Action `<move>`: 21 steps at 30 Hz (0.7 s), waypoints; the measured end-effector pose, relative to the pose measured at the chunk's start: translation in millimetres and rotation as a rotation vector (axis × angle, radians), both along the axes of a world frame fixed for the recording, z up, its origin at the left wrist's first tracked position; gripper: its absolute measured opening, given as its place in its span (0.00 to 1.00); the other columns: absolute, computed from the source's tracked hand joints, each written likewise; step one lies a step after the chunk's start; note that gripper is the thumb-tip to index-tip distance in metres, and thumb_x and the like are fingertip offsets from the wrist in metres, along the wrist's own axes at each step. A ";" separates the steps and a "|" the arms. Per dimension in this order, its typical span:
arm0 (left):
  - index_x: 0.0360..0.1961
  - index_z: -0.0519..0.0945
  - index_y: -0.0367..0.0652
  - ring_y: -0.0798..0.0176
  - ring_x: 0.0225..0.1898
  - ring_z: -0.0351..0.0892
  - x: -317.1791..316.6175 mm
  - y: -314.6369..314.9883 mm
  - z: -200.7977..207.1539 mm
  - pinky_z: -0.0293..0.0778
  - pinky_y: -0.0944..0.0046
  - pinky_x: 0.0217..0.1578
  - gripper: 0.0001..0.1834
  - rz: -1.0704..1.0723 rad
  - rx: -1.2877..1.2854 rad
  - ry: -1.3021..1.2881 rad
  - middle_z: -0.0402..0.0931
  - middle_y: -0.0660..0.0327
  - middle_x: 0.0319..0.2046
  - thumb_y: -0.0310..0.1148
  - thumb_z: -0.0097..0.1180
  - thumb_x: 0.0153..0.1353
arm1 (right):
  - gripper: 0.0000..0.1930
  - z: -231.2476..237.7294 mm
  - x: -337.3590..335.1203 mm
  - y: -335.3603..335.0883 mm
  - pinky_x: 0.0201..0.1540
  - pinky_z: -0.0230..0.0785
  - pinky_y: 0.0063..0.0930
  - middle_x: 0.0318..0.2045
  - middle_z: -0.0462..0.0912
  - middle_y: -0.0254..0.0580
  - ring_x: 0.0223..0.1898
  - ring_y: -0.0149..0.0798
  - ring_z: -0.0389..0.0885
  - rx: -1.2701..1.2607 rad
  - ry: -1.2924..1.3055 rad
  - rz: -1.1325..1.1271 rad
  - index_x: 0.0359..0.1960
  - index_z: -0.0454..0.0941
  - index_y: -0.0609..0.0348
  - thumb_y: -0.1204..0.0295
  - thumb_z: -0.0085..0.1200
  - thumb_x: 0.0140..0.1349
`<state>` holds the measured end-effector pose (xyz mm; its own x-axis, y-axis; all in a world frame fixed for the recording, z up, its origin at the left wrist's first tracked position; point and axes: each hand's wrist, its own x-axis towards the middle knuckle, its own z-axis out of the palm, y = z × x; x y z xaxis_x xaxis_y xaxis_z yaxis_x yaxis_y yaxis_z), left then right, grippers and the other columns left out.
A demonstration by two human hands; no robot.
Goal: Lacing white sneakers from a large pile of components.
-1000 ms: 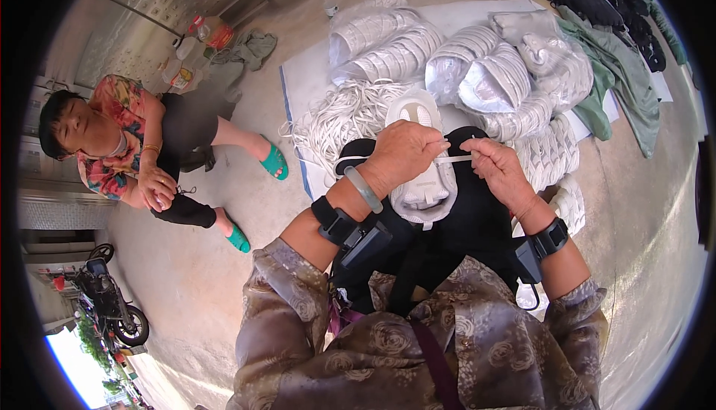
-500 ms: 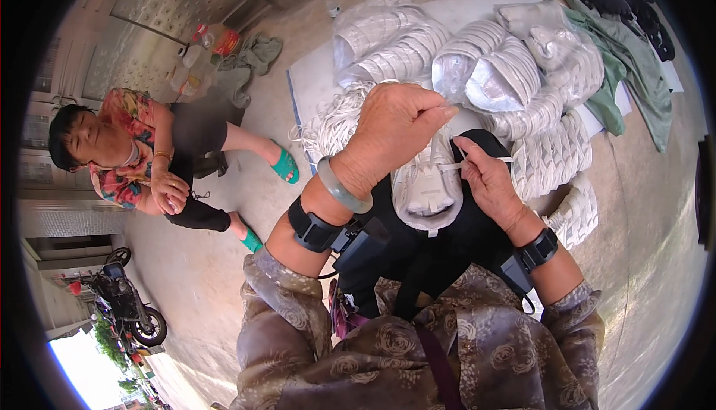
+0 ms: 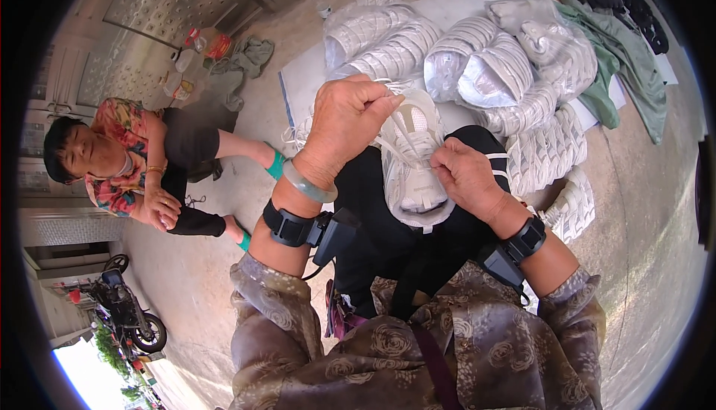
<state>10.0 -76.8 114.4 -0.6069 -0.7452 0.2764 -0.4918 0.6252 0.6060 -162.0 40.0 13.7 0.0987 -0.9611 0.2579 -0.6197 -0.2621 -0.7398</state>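
A white sneaker (image 3: pixel 420 192) rests on my black-covered lap, its heel toward me. Left of its tongue, my left hand (image 3: pixel 349 117) is closed in a pinch on a white shoelace (image 3: pixel 392 146), which runs down to the eyelets. My right hand (image 3: pixel 468 176) is closed at the right side of the lacing. A white lace strand (image 3: pixel 497 156) sticks out beyond its knuckles; its fingertips, pressed against the shoe, partly hide what they grip.
Wrapped stacks of white shoes (image 3: pixel 477 59) and unwrapped ones (image 3: pixel 548 152) lie ahead on a white sheet (image 3: pixel 297 74). Green cloth (image 3: pixel 634 74) lies at the far right. A seated person (image 3: pixel 142 156) is at the left; a motorcycle (image 3: pixel 130 309) stands behind.
My left hand has moved left, drawing the lace with it. My right hand has shifted left onto the shoe's lacing. The sneaker sits slightly further left in view.
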 end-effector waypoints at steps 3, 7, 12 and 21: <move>0.26 0.81 0.34 0.73 0.20 0.64 2.5 -6.8 -6.3 0.61 0.71 0.21 0.05 0.002 0.015 0.040 0.68 0.64 0.16 0.27 0.61 0.51 | 0.02 1.6 5.2 -3.4 0.34 0.68 0.40 0.28 0.74 0.46 0.32 0.51 0.75 0.054 0.109 0.011 0.25 0.71 0.59 0.79 0.50 0.49; 0.27 0.81 0.34 0.74 0.21 0.64 11.1 -10.1 -13.1 0.61 0.72 0.22 0.05 0.023 0.027 0.113 0.70 0.65 0.18 0.26 0.61 0.52 | 0.02 -3.0 6.4 -6.5 0.34 0.68 0.42 0.28 0.73 0.49 0.32 0.52 0.75 0.070 0.187 0.023 0.25 0.70 0.61 0.78 0.49 0.49; 0.28 0.81 0.34 0.74 0.23 0.65 31.6 -5.2 -20.8 0.62 0.73 0.24 0.03 0.081 0.128 0.166 0.71 0.65 0.19 0.24 0.59 0.53 | 0.03 0.3 7.6 -1.6 0.34 0.67 0.43 0.27 0.73 0.51 0.31 0.53 0.75 0.089 0.167 -0.006 0.27 0.69 0.61 0.77 0.48 0.51; 0.27 0.81 0.34 0.74 0.24 0.65 43.9 -1.8 -28.5 0.61 0.74 0.25 0.03 0.106 0.132 0.223 0.70 0.66 0.20 0.23 0.58 0.54 | 0.04 -3.2 5.8 -3.9 0.35 0.67 0.43 0.27 0.74 0.52 0.31 0.54 0.75 0.113 0.146 -0.011 0.27 0.69 0.62 0.78 0.48 0.49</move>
